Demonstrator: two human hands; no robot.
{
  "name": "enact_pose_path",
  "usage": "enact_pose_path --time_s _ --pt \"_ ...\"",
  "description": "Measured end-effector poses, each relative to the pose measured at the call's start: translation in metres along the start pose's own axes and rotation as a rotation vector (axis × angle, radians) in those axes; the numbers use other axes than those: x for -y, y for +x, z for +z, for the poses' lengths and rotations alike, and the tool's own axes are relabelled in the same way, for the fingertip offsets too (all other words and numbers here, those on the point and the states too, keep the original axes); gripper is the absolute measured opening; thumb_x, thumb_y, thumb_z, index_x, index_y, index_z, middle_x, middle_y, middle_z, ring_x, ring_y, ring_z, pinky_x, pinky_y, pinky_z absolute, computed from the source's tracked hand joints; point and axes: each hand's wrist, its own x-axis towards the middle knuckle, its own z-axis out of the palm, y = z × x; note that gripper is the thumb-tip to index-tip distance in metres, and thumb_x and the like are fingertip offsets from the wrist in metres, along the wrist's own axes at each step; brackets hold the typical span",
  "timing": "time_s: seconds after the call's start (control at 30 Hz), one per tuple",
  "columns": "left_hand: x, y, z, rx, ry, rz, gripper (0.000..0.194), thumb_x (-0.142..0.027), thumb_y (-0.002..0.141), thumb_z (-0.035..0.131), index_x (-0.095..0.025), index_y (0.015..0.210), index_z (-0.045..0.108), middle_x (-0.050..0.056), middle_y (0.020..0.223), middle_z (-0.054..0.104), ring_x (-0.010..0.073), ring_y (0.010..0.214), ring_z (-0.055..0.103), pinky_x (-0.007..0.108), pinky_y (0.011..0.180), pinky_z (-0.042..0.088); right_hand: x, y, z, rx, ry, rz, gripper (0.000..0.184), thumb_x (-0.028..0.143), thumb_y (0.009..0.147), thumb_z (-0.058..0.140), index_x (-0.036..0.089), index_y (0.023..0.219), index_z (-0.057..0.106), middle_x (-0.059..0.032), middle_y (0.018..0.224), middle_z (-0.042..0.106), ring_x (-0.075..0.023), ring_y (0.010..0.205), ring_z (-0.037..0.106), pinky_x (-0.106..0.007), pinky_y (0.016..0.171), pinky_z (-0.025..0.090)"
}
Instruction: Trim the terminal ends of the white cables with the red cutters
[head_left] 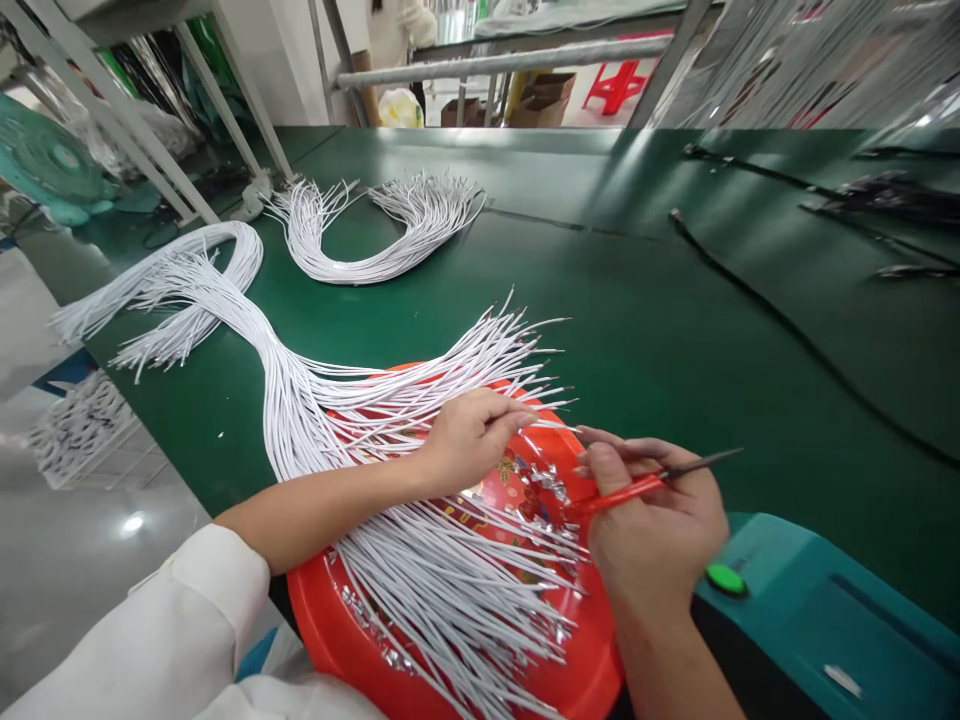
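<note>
A large bundle of thin white cables [281, 400] lies over a round red tray [311, 620] with a printed pattern, the loose ends fanned toward the right. My left hand [465, 440] is closed above the tray, pinching one cable close to its end. That cable's tip reaches the fingertips of my right hand [660, 510]. Held in my right hand are red-handled scissors [634, 490], their dark pointed blades aimed away to the right. The thumb and fingers there are pressed together at the cable tip. Small shiny foil scraps [551, 485] lie scattered in the tray.
Two more white cable bundles, one curved [367, 268] and one looped [244, 255], rest on the green table [600, 300]. Close to my right forearm stands a teal machine [825, 600] with a green button. Black cables [787, 325] stretch along the right side. A metal rack [112, 110] rises at left.
</note>
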Motion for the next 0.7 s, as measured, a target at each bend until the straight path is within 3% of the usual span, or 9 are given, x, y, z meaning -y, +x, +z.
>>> enact_pose_path --time_s 0.17,0.33,0.53,0.7 --pt "0.004 -0.009 0.011 0.139 0.014 0.061 0.021 -0.023 0.086 0.051 -0.018 0.098 0.068 0.005 0.092 0.07 0.0141 0.085 0.061 0.026 0.08 0.046 0.001 -0.001 0.001 -0.058 -0.045 -0.015 0.028 0.031 0.064 0.077 0.021 0.077 0.055 0.0031 0.071 0.064 -0.014 0.068 0.063 -0.03 0.068 0.052" --pt "0.006 -0.01 0.015 0.249 -0.075 0.076 0.031 -0.026 0.089 0.046 -0.016 0.113 0.062 0.006 0.097 0.07 0.0135 0.084 0.06 0.025 0.079 0.046 0.0 0.0 -0.002 -0.021 -0.071 -0.029 0.026 0.031 0.064 0.076 0.021 0.076 0.055 0.0029 0.071 0.063 -0.013 0.066 0.062 -0.028 0.064 0.051" --pt "0.001 -0.008 0.014 0.216 -0.218 0.03 0.022 -0.024 0.085 0.052 -0.013 0.094 0.069 0.007 0.087 0.07 0.0122 0.078 0.06 0.022 0.073 0.046 0.003 0.0 -0.002 0.019 -0.046 0.012 0.029 0.034 0.062 0.077 0.021 0.076 0.056 0.0029 0.071 0.063 -0.0122 0.063 0.06 -0.027 0.061 0.049" --pt "-0.002 -0.008 0.011 0.24 -0.261 -0.01 0.02 -0.026 0.082 0.056 -0.012 0.082 0.071 0.007 0.082 0.07 0.0119 0.075 0.061 0.021 0.071 0.046 0.003 0.003 -0.001 0.015 0.038 0.138 0.037 0.036 0.056 0.081 0.02 0.076 0.055 0.004 0.064 0.06 -0.0106 0.057 0.057 -0.024 0.055 0.048"
